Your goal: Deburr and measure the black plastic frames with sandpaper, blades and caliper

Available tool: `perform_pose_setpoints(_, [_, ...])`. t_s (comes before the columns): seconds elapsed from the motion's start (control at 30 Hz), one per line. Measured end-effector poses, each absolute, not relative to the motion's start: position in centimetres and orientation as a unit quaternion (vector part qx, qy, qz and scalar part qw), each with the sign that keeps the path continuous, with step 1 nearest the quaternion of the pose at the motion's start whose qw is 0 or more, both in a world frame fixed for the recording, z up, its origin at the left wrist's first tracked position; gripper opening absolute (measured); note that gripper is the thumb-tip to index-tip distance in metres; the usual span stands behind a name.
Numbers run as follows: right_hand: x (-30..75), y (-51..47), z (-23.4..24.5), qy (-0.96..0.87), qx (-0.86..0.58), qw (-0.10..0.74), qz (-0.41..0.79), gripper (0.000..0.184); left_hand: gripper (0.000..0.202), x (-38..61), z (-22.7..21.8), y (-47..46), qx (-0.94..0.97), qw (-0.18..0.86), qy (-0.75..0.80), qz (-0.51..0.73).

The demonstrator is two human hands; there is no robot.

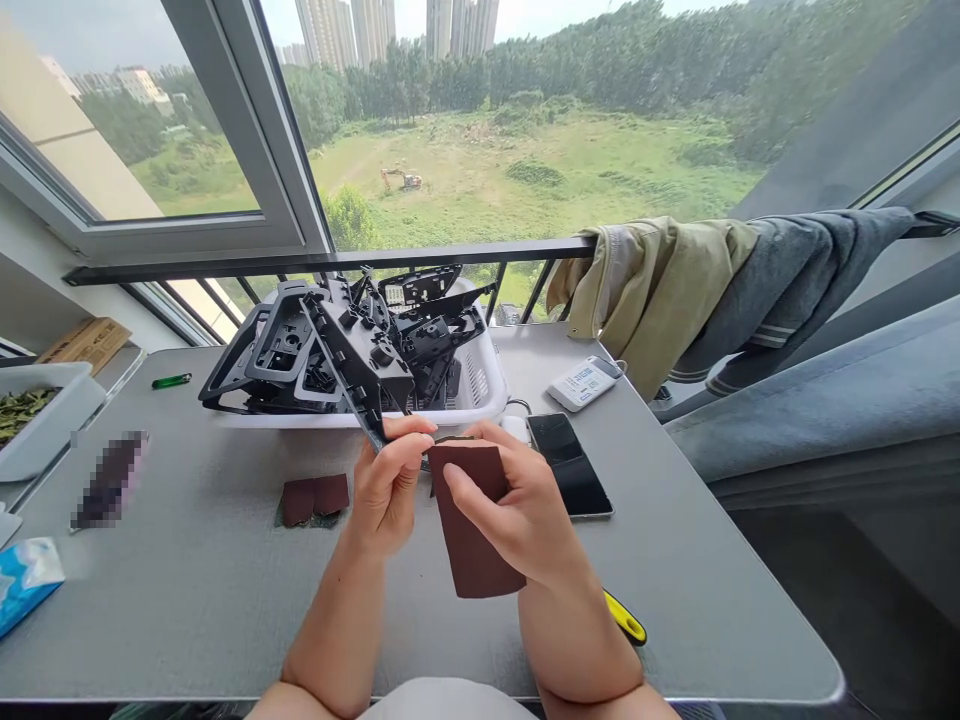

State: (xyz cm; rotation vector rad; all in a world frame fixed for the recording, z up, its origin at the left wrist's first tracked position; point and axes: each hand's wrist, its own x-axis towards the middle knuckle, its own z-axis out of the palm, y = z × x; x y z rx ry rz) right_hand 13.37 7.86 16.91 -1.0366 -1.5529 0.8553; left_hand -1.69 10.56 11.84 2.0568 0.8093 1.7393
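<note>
The left hand [386, 490] is closed around a black plastic part [358, 350], which is held tilted up. Brown sandpaper [472, 530] is pinched by the right hand [510, 510], just beside it. Beyond, a white basket [480, 395] of black parts [431, 335] is set on the surface [225, 600].

A grey table [187, 610] is carrying a white plastic basket [480, 395] at upper centre. A black smartphone [568, 465] is lying right of centre, and sandpaper scraps [315, 497] are resting left of centre.

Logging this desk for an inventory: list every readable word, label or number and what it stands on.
No text here can be read in full.
White device: printed lines, too small to read.
Blue tissue packet: markings too blurred to read.
White label on a black plastic part: too small to read.
</note>
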Motion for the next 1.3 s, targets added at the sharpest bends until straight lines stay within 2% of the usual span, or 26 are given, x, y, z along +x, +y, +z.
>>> perform_pose_setpoints(0.27, [13.3, 7.8, 16.7, -0.655, -0.437, 0.517, 0.335, 0.019, 0.03, -1.7, 11.8, 10.6, 0.721, 0.182, 0.277, 0.608])
perform_pose_setpoints(0.5, [13.4, 7.7, 17.1, -0.624, -0.443, 0.528, 0.367, 0.017, 0.026, -1.4, 11.9, 10.6, 0.7, 0.203, 0.274, 0.627])
perform_pose_setpoints(0.63, [14.4, 8.0, 17.2, -0.531, -0.427, 0.53, 0.505, 0.014, 0.018, -1.1, 12.5, 10.5, 0.637, 0.272, 0.263, 0.672])
perform_pose_setpoints(0.77, [14.7, 8.9, 16.6, -0.458, -0.345, 0.519, 0.634, 0.023, 0.006, -0.6, 13.4, 10.3, 0.542, 0.379, 0.241, 0.711])
perform_pose_setpoints(0.93, [13.9, 10.0, 15.7, -0.379, -0.26, 0.533, 0.71, 0.029, 0.016, -0.2, 14.1, 10.0, 0.469, 0.482, 0.223, 0.705])
perform_pose_setpoints(1.07, [13.3, 10.2, 15.4, -0.333, -0.235, 0.575, 0.71, 0.032, 0.019, -0.2, 14.1, 9.8, 0.47, 0.537, 0.2, 0.671])
perform_pose_setpoints(1.2, [13.1, 10.1, 15.5, -0.323, -0.256, 0.6, 0.686, 0.035, 0.04, 0.1, 14.0, 9.5, 0.476, 0.556, 0.221, 0.645])
perform_pose_setpoints(1.3, [13.0, 10.0, 15.5, -0.341, -0.277, 0.594, 0.674, 0.036, 0.043, 0.3, 14.0, 9.3, 0.462, 0.551, 0.248, 0.649])
